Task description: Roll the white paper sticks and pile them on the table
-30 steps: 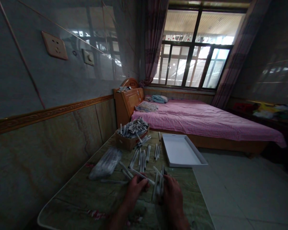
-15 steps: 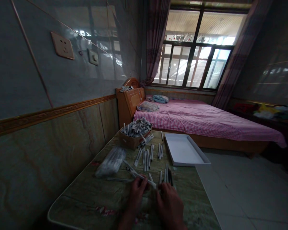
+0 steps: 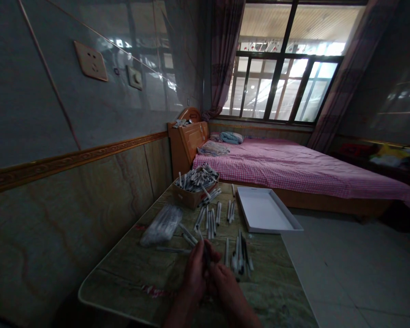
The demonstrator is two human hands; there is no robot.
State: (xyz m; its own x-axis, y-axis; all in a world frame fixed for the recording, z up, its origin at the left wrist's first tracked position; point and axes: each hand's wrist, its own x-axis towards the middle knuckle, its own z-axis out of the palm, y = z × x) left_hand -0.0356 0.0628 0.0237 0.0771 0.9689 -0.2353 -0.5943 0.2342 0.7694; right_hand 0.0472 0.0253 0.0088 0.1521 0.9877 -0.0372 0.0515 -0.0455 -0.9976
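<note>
My left hand (image 3: pixel 194 269) and my right hand (image 3: pixel 222 281) are together above the near part of the table. Both are closed around a slim white pen (image 3: pixel 201 235), whose end pokes up past my left fingertips; the rest of it is hidden by the fingers. Right of my hands lies a group of white and dark pens (image 3: pixel 238 255). A few loose pens (image 3: pixel 188 236) lie just beyond my left hand. Farther back are small rows of pens (image 3: pixel 210 222). The clear plastic bag (image 3: pixel 162 225) of pens rests to the left.
A cardboard box (image 3: pixel 186 199) heaped with pens stands at the table's far left corner. The shallow white tray (image 3: pixel 264 209) sits at the right edge, slightly overhanging it. Beyond the table (image 3: pixel 123 284) is a bed (image 3: pixel 294 171) with a pink checked cover. A tiled wall (image 3: pixel 116 191) runs along the left.
My right hand has left the pens on the right and moved left to meet my left hand. My hands now close together on a pen, which points upward. The view has shifted slightly.
</note>
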